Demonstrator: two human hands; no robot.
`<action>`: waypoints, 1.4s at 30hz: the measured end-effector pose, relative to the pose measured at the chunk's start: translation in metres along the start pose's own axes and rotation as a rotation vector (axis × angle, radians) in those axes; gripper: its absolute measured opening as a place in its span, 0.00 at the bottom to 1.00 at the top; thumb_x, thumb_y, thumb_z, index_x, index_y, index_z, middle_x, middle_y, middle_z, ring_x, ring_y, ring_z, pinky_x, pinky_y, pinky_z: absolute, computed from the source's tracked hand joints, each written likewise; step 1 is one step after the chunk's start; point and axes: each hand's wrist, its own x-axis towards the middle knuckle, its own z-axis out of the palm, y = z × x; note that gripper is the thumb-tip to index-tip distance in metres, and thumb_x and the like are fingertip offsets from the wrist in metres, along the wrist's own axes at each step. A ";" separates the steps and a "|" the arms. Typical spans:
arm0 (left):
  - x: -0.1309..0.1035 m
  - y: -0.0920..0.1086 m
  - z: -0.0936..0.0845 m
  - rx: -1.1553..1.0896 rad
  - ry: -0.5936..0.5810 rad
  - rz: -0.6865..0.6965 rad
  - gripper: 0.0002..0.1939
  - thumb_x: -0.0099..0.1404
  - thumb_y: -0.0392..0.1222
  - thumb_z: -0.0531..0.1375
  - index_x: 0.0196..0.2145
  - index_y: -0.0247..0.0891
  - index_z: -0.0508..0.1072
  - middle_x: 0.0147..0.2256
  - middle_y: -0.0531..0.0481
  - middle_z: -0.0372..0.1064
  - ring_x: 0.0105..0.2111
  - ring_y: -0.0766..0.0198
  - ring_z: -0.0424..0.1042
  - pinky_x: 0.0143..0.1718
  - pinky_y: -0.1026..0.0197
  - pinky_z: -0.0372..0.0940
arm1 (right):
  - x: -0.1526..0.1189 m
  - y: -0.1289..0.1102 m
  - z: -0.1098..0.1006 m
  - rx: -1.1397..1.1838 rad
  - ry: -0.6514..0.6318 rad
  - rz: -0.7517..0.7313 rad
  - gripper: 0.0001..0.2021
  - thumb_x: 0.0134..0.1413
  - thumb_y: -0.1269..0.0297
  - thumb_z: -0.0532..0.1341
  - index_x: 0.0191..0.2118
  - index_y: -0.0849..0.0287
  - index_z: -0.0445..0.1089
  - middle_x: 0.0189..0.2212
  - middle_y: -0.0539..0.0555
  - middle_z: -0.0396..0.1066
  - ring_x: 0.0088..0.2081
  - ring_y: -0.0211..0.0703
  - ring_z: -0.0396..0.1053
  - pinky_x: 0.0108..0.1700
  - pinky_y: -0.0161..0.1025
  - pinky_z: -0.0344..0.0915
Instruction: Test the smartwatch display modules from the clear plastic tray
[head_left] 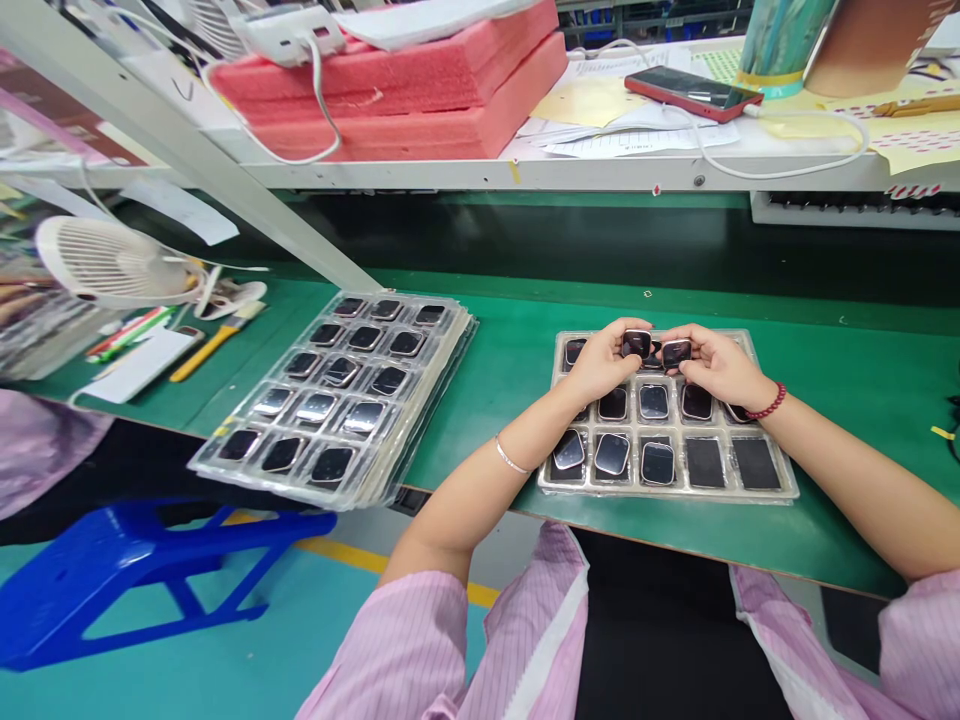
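Between trays: a bare strip of green counter [510, 370] lies open between the stacked trays [337, 400] and the tray [772, 488] under the hands.
Right side: open counter past the right hand [712, 370], out to the edge.
Behind: a clear band of counter runs to the back, roofed by the low white shelf [600, 172].
Left end: crowded by a fan [105, 262], a brush [214, 340] and a slanted frame bar [225, 170].
Below: a blue stool [150, 570] stands under the counter edge.
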 end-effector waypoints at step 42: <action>-0.002 0.005 0.002 -0.247 -0.037 -0.130 0.31 0.51 0.31 0.65 0.54 0.40 0.65 0.47 0.44 0.73 0.39 0.62 0.77 0.33 0.65 0.69 | -0.001 -0.002 -0.003 0.177 0.096 0.078 0.24 0.47 0.65 0.70 0.51 0.53 0.64 0.44 0.54 0.76 0.36 0.42 0.76 0.35 0.40 0.77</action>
